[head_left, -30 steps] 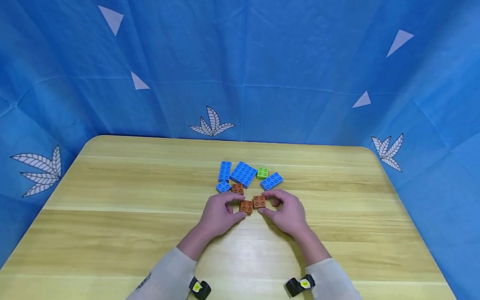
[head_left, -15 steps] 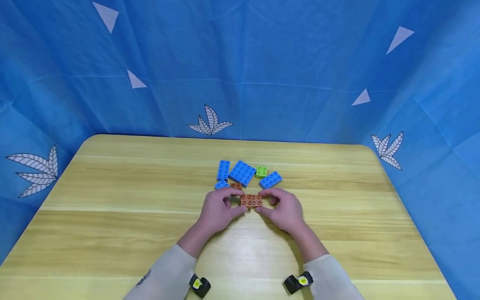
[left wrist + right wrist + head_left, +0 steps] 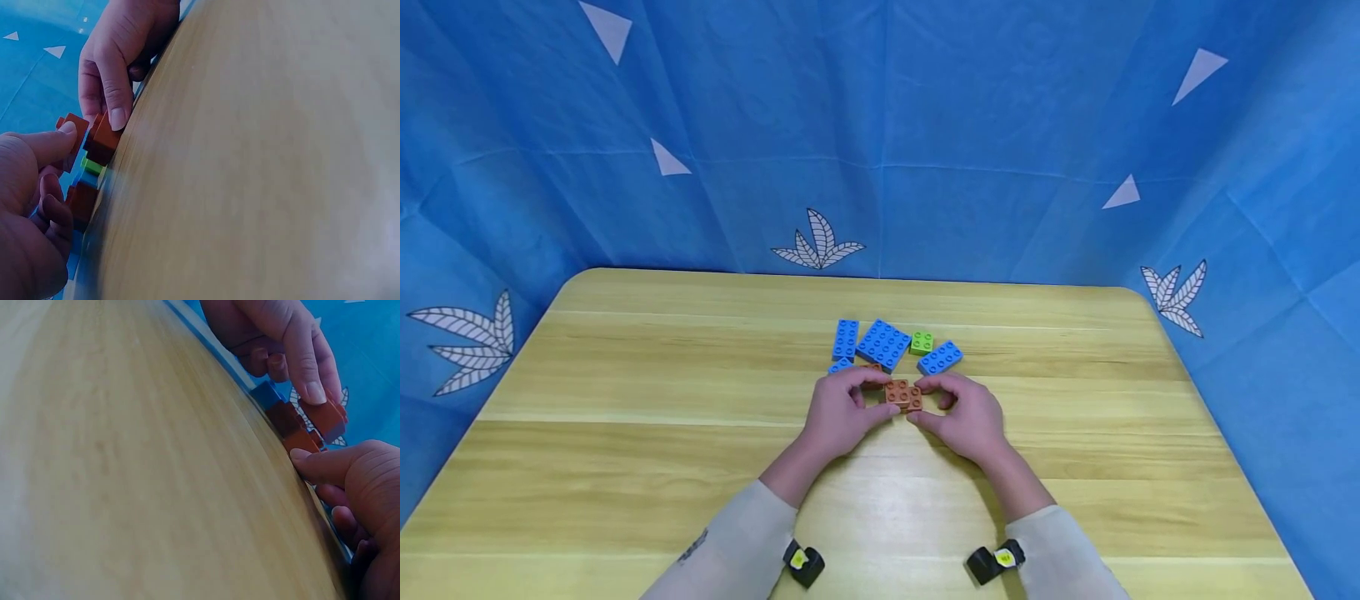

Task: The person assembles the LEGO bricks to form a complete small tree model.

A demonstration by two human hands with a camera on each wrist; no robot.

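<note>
In the head view my left hand (image 3: 841, 414) pinches a reddish-brown two-by-two toy brick (image 3: 897, 390) between thumb and fingers. My right hand (image 3: 967, 418) grips a second brown brick (image 3: 916, 400) resting low at the table. Seen from the right wrist, the left hand's brick (image 3: 323, 417) is held higher than the right hand's brick (image 3: 300, 441), with a narrow gap between them. From above, the raised brick partly covers the lower one. A third brown brick (image 3: 284, 419) stands on the table, mostly hidden by my left hand in the head view.
Behind my hands lie a large square blue brick (image 3: 883, 344), a long blue brick (image 3: 846, 340), another long blue one (image 3: 940, 357) and a small green brick (image 3: 922, 342). A small blue brick (image 3: 841, 365) is partly covered. The wooden table (image 3: 662, 350) meets a blue curtain (image 3: 1000, 125).
The two held brown bricks were apart, then side by side at one level. My left hand has since lifted its brick and shifted it partly over the right hand's brick.
</note>
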